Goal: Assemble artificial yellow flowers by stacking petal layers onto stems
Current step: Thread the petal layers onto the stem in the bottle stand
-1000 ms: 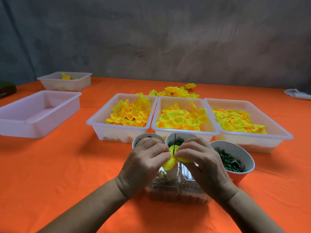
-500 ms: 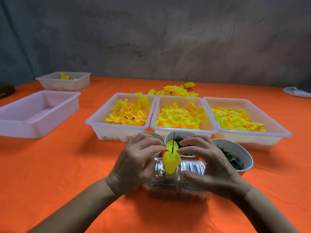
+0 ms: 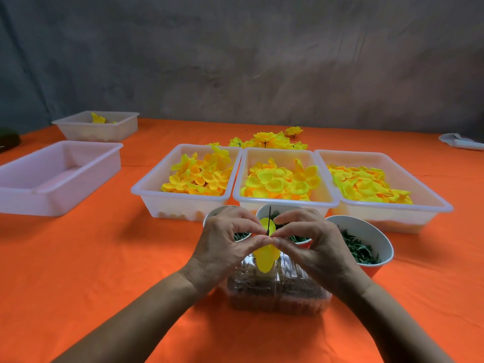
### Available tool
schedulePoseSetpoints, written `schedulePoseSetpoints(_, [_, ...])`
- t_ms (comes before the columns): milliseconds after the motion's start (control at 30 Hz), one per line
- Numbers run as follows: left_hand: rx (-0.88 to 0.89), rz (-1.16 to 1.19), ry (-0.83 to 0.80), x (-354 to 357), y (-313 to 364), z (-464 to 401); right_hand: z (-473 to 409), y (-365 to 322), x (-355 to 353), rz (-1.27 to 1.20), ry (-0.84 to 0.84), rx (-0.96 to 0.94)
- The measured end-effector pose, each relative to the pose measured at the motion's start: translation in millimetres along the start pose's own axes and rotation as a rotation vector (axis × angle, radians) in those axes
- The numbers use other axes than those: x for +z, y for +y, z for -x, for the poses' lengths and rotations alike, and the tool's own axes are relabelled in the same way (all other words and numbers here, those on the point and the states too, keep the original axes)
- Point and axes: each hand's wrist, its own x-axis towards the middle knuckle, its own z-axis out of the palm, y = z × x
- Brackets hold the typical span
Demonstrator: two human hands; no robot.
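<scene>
A thin dark stem (image 3: 269, 217) stands upright between my two hands, threaded through a yellow petal layer (image 3: 266, 258). My left hand (image 3: 227, 244) and my right hand (image 3: 311, 244) meet at the fingertips and pinch the petal layer around the stem, thumbs touching below it. Part of the petal sticks up behind the stem and part hangs below my thumbs. Three white trays of loose yellow petals lie behind: left tray (image 3: 146, 191), middle tray (image 3: 324, 203), right tray (image 3: 432, 203). Finished yellow flowers (image 3: 267, 140) lie beyond the trays.
Three paper cups of green parts stand just behind my hands, the right one (image 3: 366, 229) most visible. A clear plastic box (image 3: 277, 297) sits under my hands. Two more white bins (image 3: 52, 179) (image 3: 99, 127) are at the left. A white object (image 3: 461, 141) lies far right.
My fingertips have closed together at the stem, and the petal layer has slid lower on it, so more bare stem shows above.
</scene>
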Motion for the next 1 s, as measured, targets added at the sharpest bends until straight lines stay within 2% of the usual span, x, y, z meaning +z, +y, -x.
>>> schedulePoseSetpoints(133, [-0.135, 0.099, -0.047, 0, -1, -5, -1, 1, -3, 0.001, -0.058, 0.062])
schedulePoseSetpoints(267, [-0.133, 0.066, -0.146, -4, -1, -11, -1, 4, -6, -0.053, -0.049, 0.098])
schedulePoseSetpoints(433, [-0.122, 0.033, -0.212, -7, 0, -14, -11, 21, -17, -0.184, 0.086, 0.226])
schedulePoseSetpoints(567, [-0.130, 0.063, -0.199, -5, 0, -13, -24, 36, -24, -0.062, 0.173, 0.306])
schedulePoseSetpoints(667, [-0.175, 0.107, -0.177, -4, -1, -13, -36, 39, -19, 0.031, 0.071, 0.329])
schedulePoseSetpoints(900, [-0.181, 0.125, -0.155, -4, -3, -10, -61, 43, 10, 0.536, -0.356, 0.295])
schedulePoseSetpoints(1000, [-0.187, 0.130, -0.167, -4, -2, -11, -62, 46, 19, 0.654, -0.410, 0.302])
